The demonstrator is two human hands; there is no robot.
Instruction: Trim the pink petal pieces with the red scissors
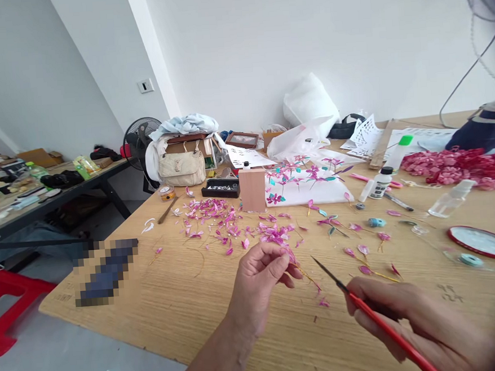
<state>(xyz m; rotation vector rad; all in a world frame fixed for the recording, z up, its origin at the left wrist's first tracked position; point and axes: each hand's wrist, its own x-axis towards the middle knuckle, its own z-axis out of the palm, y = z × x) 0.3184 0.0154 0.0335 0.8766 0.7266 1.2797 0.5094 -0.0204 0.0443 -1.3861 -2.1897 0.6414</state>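
My left hand (262, 280) is closed in a pinch on a pink-purple silk flower (292, 256). From it a thin yellow-wrapped stem (308, 274) slants down to the right over the table. In my right hand (405, 318) is a slim red-handled tool (379, 320) with a dark pointed tip; its exact kind I cannot make out. That tip is just right of the stem, apart from it. Beyond my left hand lie many loose pink petals (216, 216). Several stemmed petals (363, 249) are spread to the right, above my right hand.
Behind the petals stand a wooden block (252, 189) and finished flowers on white foam (309, 187). A black-capped bottle (381, 183), a spray bottle (452, 198) and a red-rimmed round dish (484, 242) are at right. The wooden table (155, 322) ends at left near a red stool (14, 303).
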